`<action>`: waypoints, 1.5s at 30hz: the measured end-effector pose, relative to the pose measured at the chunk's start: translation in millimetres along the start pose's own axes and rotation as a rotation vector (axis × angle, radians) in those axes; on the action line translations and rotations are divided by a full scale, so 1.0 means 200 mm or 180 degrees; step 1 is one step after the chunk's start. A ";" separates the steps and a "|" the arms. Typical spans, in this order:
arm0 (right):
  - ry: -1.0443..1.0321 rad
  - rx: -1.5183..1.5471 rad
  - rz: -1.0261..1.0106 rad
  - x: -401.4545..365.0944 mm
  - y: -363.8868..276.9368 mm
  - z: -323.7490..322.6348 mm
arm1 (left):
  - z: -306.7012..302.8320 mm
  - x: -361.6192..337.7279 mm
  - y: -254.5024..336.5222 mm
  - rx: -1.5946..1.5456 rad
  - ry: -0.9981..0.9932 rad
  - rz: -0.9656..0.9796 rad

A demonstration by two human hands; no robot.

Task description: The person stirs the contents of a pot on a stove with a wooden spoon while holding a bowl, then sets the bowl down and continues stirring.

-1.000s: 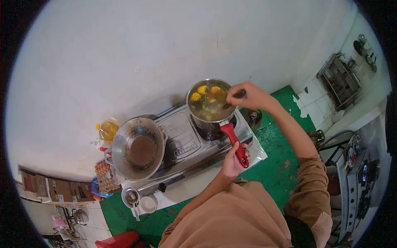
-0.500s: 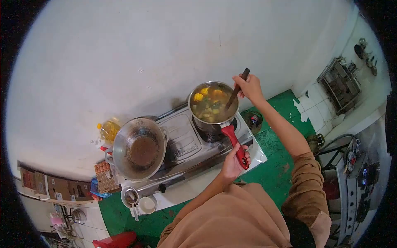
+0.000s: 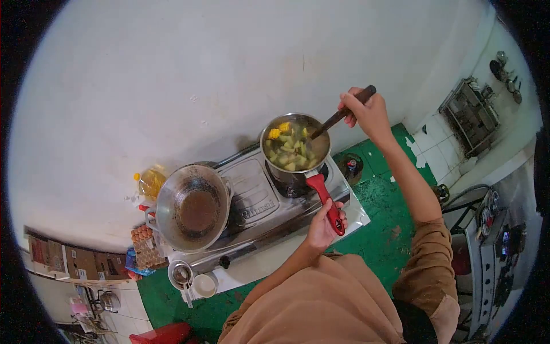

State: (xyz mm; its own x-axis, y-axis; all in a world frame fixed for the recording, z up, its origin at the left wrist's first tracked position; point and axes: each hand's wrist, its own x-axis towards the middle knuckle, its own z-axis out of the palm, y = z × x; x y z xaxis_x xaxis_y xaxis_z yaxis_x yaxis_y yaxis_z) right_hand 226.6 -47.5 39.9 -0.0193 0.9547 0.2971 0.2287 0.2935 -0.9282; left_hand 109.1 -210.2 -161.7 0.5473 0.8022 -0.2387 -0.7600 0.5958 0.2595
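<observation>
A steel saucepan [image 3: 282, 172] sits on the right burner, filled with soup [image 3: 289, 157] of pale green vegetable chunks and yellow corn pieces [image 3: 275, 133]. My left hand [image 3: 322, 228] is closed around the saucepan's red handle [image 3: 318, 186]. Above and right of the pan, my right hand [image 3: 366, 114] grips a dark brown long-handled utensil [image 3: 331, 122]. The utensil slants down into the soup, which hides its lower end.
On the stove [image 3: 246, 182], a large wok [image 3: 167, 209] with brown residue occupies the left side. Behind it stands an oil bottle [image 3: 151, 182]; eggs [image 3: 141, 234] lie farther left. A small white bowl [image 3: 204, 285] is at the front-left corner. The wall [image 3: 200, 69] rises behind.
My right hand has moved up and right, and the utensil leans lower to the right. Vegetable chunks have shifted and gathered in the soup. My left hand stays on the handle.
</observation>
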 end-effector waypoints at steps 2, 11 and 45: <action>-0.0159 -0.0119 -0.0074 -0.06 -0.07 0.00 | 0.02 -0.01 0.00 -0.0110 0.0102 -0.0041; -0.1538 -0.1552 -0.2193 -0.27 -0.30 -0.02 | 0.00 0.00 0.00 -0.0051 0.0018 0.0000; -0.0390 -0.1001 0.0003 0.34 0.40 0.21 | -0.01 0.01 -0.01 -0.0096 0.0123 0.0003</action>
State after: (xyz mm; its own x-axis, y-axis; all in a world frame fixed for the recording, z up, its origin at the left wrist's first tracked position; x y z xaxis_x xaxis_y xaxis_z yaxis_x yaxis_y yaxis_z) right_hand 203.4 43.5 -24.2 -0.1313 0.9595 0.2494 0.5174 0.2809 -0.8083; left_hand 111.4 -210.7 -164.4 0.5331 0.8003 -0.2746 -0.7711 0.5931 0.2316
